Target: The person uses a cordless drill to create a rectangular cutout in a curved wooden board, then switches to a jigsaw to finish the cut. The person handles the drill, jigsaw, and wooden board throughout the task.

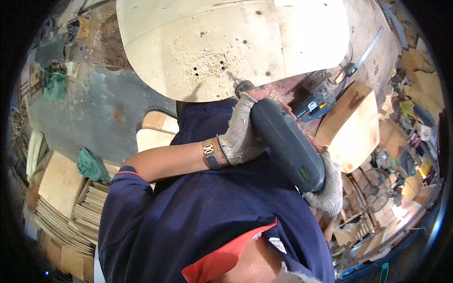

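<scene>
A dark grey power drill (pixel 288 144) lies slantwise across my front, its chuck (pixel 244 87) and thin bit toward a pale plywood board (pixel 236 28). My left hand (pixel 243 129), in a grey fingerless-looking glove, is wrapped round the drill just behind the chuck. Round the rear end is my gloved right hand (pixel 329 181), its fingers partly hidden by the drill body. Near the bit tip, pencilled outlines and several dark drilled holes (pixel 222 68) mark the board, with wood shavings (pixel 203 80) strewn about. Whether the tip touches the wood I cannot tell.
Right of the board rests another black and blue power tool (pixel 315 100), beside a curved wooden panel (pixel 361 137). A fan (pixel 375 189) stands among offcuts at the right. Stacked thin boards (pixel 89 207) and a green cloth (pixel 92 164) are at the lower left.
</scene>
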Demonstrator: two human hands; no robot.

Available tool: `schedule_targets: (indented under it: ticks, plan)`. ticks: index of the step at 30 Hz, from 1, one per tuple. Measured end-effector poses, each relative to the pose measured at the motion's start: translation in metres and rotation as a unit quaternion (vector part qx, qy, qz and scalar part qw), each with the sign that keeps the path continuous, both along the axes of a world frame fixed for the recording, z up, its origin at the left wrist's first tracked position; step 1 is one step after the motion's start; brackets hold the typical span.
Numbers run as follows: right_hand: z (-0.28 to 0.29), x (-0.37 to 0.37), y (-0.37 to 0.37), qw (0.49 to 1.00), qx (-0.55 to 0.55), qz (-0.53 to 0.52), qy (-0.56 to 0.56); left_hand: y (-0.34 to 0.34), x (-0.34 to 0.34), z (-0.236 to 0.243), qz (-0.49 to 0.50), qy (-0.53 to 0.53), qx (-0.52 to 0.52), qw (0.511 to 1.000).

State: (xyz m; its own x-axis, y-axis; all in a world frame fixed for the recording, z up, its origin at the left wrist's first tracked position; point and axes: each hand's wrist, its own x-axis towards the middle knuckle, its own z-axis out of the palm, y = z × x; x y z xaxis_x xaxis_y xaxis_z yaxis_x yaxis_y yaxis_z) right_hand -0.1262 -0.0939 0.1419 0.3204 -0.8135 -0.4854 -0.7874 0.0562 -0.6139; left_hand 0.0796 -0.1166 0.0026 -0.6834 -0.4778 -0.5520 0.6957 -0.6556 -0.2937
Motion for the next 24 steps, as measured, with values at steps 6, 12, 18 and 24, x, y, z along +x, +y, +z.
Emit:
schedule_targets:
  ticks: [6,12,18,24]
  plan:
    - [-0.046,-0.016,0.068,0.988,0.036,-0.112,-0.098,0.022,-0.001,0.004,-0.060,-0.068,-0.044,0.995]
    - [-0.048,0.020,0.126,0.978,-0.045,-0.180,-0.101,0.038,0.015,0.008,-0.120,-0.055,-0.103,0.986]
    - [-0.055,0.096,0.190,0.960,-0.104,-0.238,-0.104,0.045,0.063,-0.003,-0.229,-0.062,-0.254,0.938]
    - [-0.068,0.145,0.230,0.930,-0.139,-0.333,-0.064,0.051,0.075,-0.032,-0.313,-0.040,-0.275,0.908]
